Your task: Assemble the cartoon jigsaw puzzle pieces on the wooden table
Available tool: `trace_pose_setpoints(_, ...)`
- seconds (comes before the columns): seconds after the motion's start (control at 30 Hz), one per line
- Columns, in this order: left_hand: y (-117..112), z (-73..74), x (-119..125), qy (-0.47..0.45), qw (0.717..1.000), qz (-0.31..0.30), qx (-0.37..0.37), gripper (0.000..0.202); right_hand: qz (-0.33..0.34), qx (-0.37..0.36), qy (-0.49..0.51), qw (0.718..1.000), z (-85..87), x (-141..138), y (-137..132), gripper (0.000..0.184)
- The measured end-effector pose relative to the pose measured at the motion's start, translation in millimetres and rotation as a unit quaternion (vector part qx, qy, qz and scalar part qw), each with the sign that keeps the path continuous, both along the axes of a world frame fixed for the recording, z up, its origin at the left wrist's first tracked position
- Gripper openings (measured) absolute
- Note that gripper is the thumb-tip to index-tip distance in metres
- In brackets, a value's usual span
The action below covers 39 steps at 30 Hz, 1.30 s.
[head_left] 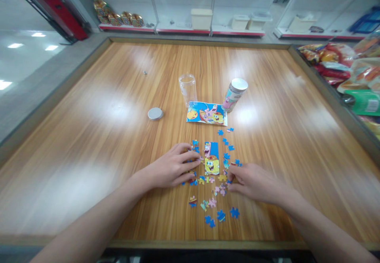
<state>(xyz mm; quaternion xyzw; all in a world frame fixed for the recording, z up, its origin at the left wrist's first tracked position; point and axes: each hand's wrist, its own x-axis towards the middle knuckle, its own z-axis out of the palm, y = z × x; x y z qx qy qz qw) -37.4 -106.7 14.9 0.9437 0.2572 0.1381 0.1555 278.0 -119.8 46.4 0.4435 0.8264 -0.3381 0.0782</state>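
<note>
A joined block of jigsaw puzzle pieces [211, 164], with a yellow cartoon sponge and a pink figure, lies between my hands. My left hand [175, 166] rests to its left, fingers spread over several loose pieces. To the right, my right hand [247, 180] has thumb and fingers pinched low among blue and pink pieces; what they hold, if anything, is hidden. Loose blue puzzle pieces [221, 215] are scattered nearer me, and more lie up the right side. Beyond the block lies a picture card [206, 113] with the same cartoon figures.
Behind the card stand a clear plastic cup [188, 89] and a printed canister [234, 95]. A round silver lid [155, 113] lies to the left on the wooden table [89, 136]. Bagged snacks [359, 73] sit along the right edge. Shelves with white bins [202, 19] are behind.
</note>
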Motion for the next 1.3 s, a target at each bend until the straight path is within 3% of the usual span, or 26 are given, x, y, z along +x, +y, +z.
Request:
trace_pose_setpoints(0.97, 4, -5.0, -8, 0.021, 1.0, 0.016, 0.013, 0.048, 0.008, 0.016, 0.008, 1.0, -1.2, 0, -1, 0.01)
trace_pose_setpoints(1.17, 8, -3.3, -15, 0.037, 0.999, 0.022, 0.003, 0.051, 0.028, 0.045, 0.074, 0.996, -2.4, 10, 3, 0.014)
trace_pose_setpoints(1.3, 11, -2.6, -20, 0.037, 0.999, 0.022, 0.005, 0.05, -0.016, 0.106, 0.097, 0.99, -5.2, 24, 10, 0.016)
